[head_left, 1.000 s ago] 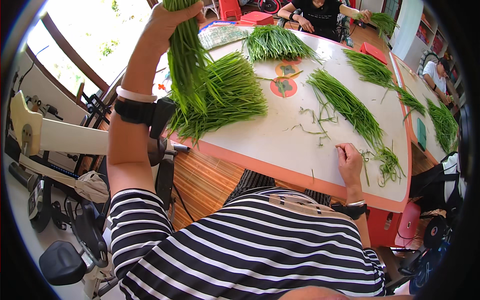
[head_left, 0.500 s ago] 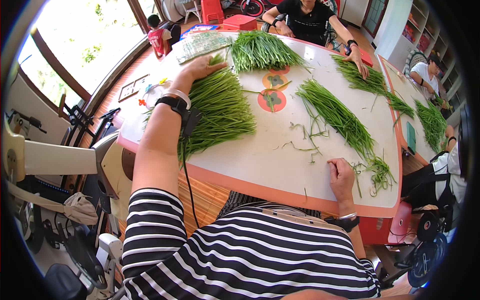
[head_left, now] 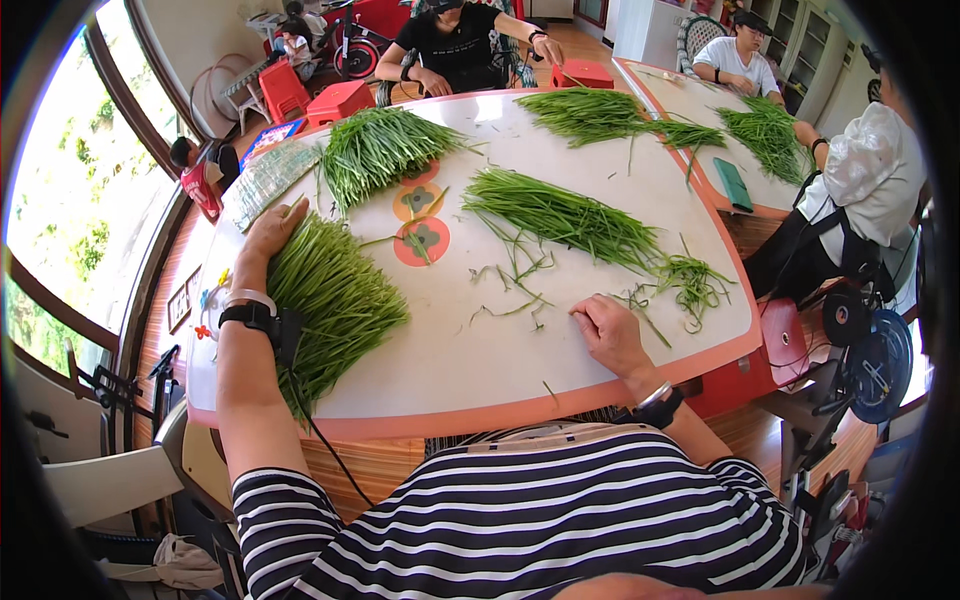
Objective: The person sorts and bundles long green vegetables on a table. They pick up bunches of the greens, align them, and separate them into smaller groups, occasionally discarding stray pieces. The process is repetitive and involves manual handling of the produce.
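Observation:
A large heap of long green chives (head_left: 335, 310) lies on the left part of the table. My left hand (head_left: 273, 230) lies along its far left end, fingers stretched out against the stalks; some of the fingertips are hard to see. To the right, my right hand (head_left: 612, 335) rests on the tabletop near the front edge, fingers curled in, with nothing visible in them. Just beyond it are loose chive scraps (head_left: 695, 285) and a long flat bundle of chives (head_left: 565, 218). Another chive pile (head_left: 385, 150) stands farther back, beside a pale patterned mat (head_left: 268, 182).
A co-worker in black (head_left: 455, 45) sits across the table near more chives (head_left: 585, 112). At a second table on the right, two people are beside another heap (head_left: 765, 140) and a green case (head_left: 732, 185). A black cable (head_left: 325, 440) hangs from my left wrist.
My view has swung, so the table sits farther left in it. Both hands keep roughly their places on the table. The co-worker across has lifted a hand off the chives.

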Demonstrator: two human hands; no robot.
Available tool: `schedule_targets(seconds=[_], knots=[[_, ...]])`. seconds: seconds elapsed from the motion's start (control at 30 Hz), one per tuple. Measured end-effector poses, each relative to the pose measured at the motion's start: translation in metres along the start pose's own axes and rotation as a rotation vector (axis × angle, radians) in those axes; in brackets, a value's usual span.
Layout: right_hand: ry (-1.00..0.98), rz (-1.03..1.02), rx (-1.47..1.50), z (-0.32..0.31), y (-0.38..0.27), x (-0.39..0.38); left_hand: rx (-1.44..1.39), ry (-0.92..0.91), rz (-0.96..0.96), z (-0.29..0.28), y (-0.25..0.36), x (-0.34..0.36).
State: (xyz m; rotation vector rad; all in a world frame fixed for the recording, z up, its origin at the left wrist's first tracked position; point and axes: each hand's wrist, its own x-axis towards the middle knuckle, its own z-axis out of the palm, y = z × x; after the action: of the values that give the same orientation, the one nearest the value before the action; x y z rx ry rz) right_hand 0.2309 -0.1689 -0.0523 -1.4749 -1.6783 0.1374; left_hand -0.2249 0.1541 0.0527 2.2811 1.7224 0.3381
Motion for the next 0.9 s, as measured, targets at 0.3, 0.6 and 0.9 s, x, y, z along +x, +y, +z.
schedule_targets(seconds=[0.3, 0.6, 0.9], knots=[[0.004, 0.018, -0.016, 0.000, 0.008, -0.007, 0.008, 0.116, 0.112, 0.011, -0.001, 0.001], [0.055, -0.036, 0.043, 0.009, 0.020, -0.011, 0.036, 0.180, 0.194, 0.021, -0.040, 0.017], [0.037, -0.018, 0.030, 0.015, 0.032, -0.016, -0.656, 0.395, 0.056, -0.007, 0.014, -0.016]])
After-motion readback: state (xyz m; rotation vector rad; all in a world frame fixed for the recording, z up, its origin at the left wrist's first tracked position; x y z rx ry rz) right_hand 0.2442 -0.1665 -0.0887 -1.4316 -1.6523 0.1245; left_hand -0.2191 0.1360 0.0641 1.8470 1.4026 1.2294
